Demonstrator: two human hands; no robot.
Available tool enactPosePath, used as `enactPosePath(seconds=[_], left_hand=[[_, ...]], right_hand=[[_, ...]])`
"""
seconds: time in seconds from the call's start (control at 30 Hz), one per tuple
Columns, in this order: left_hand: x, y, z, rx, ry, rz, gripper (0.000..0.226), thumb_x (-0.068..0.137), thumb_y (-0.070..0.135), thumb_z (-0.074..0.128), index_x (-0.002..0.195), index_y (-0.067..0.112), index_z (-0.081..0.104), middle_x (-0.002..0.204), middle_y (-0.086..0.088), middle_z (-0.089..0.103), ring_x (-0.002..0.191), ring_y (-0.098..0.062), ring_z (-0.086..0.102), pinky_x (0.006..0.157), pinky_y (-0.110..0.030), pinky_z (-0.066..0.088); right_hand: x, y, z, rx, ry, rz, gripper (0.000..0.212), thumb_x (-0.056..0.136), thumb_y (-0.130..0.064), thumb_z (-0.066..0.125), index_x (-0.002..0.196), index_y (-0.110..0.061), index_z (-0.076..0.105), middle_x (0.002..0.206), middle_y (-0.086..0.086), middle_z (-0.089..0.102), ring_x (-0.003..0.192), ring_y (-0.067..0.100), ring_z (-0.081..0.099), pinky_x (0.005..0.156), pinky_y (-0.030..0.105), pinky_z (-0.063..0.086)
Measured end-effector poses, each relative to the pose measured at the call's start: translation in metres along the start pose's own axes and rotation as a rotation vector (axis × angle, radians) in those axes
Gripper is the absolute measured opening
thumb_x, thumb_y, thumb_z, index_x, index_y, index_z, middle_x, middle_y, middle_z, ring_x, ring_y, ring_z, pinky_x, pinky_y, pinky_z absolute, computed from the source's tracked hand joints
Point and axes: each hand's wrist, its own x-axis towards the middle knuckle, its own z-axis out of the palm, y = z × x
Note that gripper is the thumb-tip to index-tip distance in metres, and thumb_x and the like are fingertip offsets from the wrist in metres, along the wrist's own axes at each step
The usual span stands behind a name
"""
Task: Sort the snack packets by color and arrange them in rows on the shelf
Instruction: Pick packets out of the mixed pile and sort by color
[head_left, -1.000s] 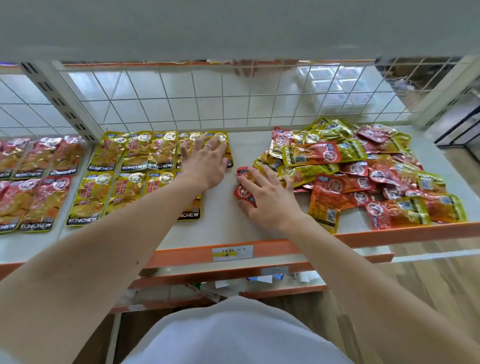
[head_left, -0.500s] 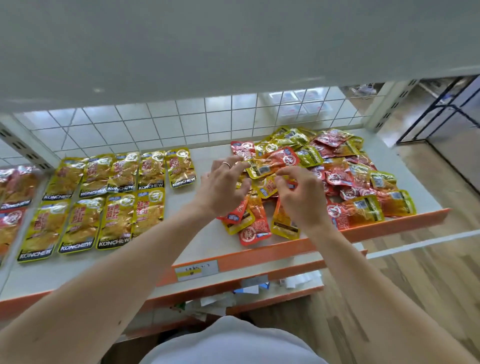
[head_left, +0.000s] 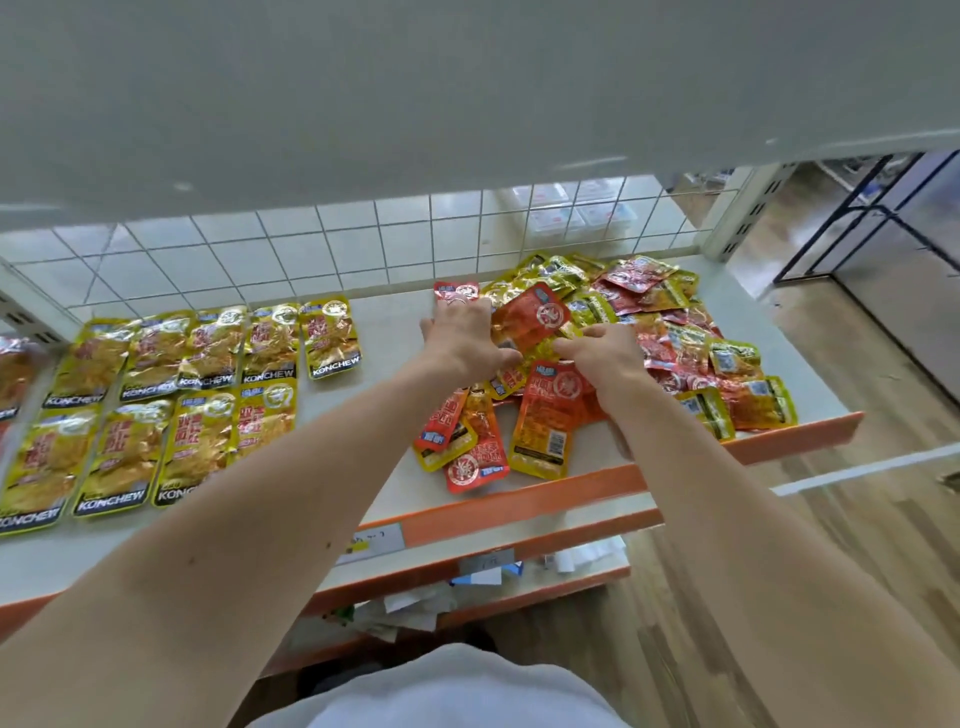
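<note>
White metal shelf (head_left: 387, 317) with an orange front lip, backed by a white wire-grid panel (head_left: 291, 254). Sorted stock: yellow foil snack packets (head_left: 197, 395) lie flat in two rows on the left part, long axes running front to back; five show in the back row, four in the front. Unsorted stock: a mixed heap of red and yellow packets (head_left: 675, 338) on the right part.

Both hands are at the heap's left edge. Right hand (head_left: 605, 358) pinches the edge of a small crumpled yellow packet (head_left: 545, 347) between thumb and fingers. Left hand (head_left: 462, 338) sits just beside it, fingers curled down onto the heap; whether they have hold of anything cannot be told. A red foil packet (head_left: 537, 317) lies just behind the two hands.

Assessment: the vacant place at the right end of the front row lies left of the pinched packet and nearer the left hand; a leftward carry, with the packet turned front to back, appears called for
</note>
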Motion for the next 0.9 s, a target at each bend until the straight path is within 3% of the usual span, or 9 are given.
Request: enactPosePath(seconds=[0.1, 0.23, 0.33, 0.43, 0.53, 0.63, 0.77, 0.83, 0.9], left_hand=[[-0.003, 0.001, 0.001, -0.087, 0.041, 0.018, 0.051, 0.077, 0.056, 0.075, 0.111, 0.019, 0.062, 0.108, -0.004, 0.061, 0.112, -0.027, 0.052, 0.094, -0.043, 0.044], [-0.015, 0.002, -0.007, -0.614, 0.022, -0.019, 0.018, 0.085, 0.024, 0.077, 0.088, 0.022, 0.059, 0.086, -0.002, 0.065, 0.088, -0.023, 0.065, 0.076, -0.035, 0.054], [-0.031, 0.002, -0.022, -0.878, 0.004, -0.078, 0.007, 0.094, 0.02, 0.069, 0.093, 0.022, 0.062, 0.094, -0.005, 0.07, 0.084, -0.02, 0.067, 0.067, -0.027, 0.051], [-0.052, -0.01, -0.035, -1.047, 0.007, -0.166, 0.001, 0.097, 0.018, 0.065, 0.097, 0.019, 0.064, 0.095, -0.007, 0.073, 0.085, -0.023, 0.072, 0.071, -0.03, 0.056], [-0.079, -0.03, -0.046, -1.197, 0.031, -0.25, 0.004, 0.096, 0.014, 0.065, 0.1, 0.016, 0.064, 0.093, -0.008, 0.073, 0.082, -0.022, 0.074, 0.073, -0.034, 0.059], [-0.113, -0.056, -0.051, -1.28, 0.098, -0.35, 0.004, 0.096, 0.014, 0.064, 0.099, 0.017, 0.064, 0.087, -0.002, 0.073, 0.075, -0.014, 0.071, 0.065, -0.025, 0.056], [-0.153, -0.095, -0.051, -1.295, 0.225, -0.485, 0.006, 0.095, 0.017, 0.066, 0.101, 0.019, 0.067, 0.092, -0.002, 0.073, 0.085, -0.019, 0.07, 0.076, -0.031, 0.054], [-0.17, -0.114, -0.053, -1.285, 0.291, -0.532, 0.01, 0.094, 0.018, 0.068, 0.103, 0.016, 0.067, 0.095, -0.007, 0.073, 0.085, -0.023, 0.069, 0.074, -0.034, 0.053], [-0.187, -0.131, -0.059, -1.297, 0.342, -0.55, 0.01, 0.094, 0.016, 0.067, 0.104, 0.015, 0.066, 0.095, -0.008, 0.073, 0.086, -0.025, 0.07, 0.077, -0.038, 0.057]], right_hand=[[-0.002, 0.004, -0.009, 0.134, 0.009, -0.051, 0.032, 0.092, -0.026, 0.068, 0.122, -0.019, 0.06, 0.114, 0.009, 0.068, 0.09, 0.023, 0.068, 0.072, 0.037, 0.058], [-0.012, -0.001, -0.028, 0.17, 0.093, -0.218, 0.007, 0.1, -0.021, 0.058, 0.104, -0.027, 0.056, 0.109, 0.004, 0.066, 0.074, 0.021, 0.066, 0.055, 0.027, 0.047], [-0.028, -0.012, -0.037, 0.44, 0.041, -0.243, 0.006, 0.104, -0.015, 0.051, 0.105, -0.021, 0.052, 0.102, 0.003, 0.067, 0.063, 0.029, 0.072, 0.047, 0.025, 0.053], [-0.044, -0.019, -0.037, 0.697, -0.126, -0.24, 0.007, 0.104, -0.01, 0.048, 0.106, -0.016, 0.05, 0.09, 0.005, 0.072, 0.079, 0.04, 0.074, 0.069, 0.042, 0.063], [-0.056, -0.016, -0.022, 0.8, -0.317, -0.228, 0.015, 0.104, -0.013, 0.046, 0.117, -0.009, 0.053, 0.099, 0.01, 0.073, 0.089, 0.037, 0.073, 0.083, 0.046, 0.06], [-0.073, -0.01, 0.006, 0.791, -0.438, -0.197, 0.026, 0.104, -0.028, 0.044, 0.116, -0.007, 0.054, 0.102, 0.013, 0.07, 0.082, 0.033, 0.073, 0.079, 0.042, 0.06], [-0.101, -0.008, 0.048, 0.762, -0.572, -0.08, 0.05, 0.101, -0.052, 0.035, 0.087, -0.01, 0.06, 0.082, 0.01, 0.072, 0.076, 0.028, 0.072, 0.067, 0.03, 0.059], [-0.112, -0.01, 0.07, 0.713, -0.601, -0.084, 0.047, 0.103, -0.046, 0.037, 0.083, -0.009, 0.059, 0.08, 0.011, 0.071, 0.076, 0.027, 0.071, 0.071, 0.032, 0.058], [-0.124, -0.013, 0.092, 0.599, -0.608, -0.149, 0.032, 0.105, -0.026, 0.043, 0.086, -0.007, 0.059, 0.085, 0.01, 0.073, 0.079, 0.028, 0.071, 0.072, 0.032, 0.054]])
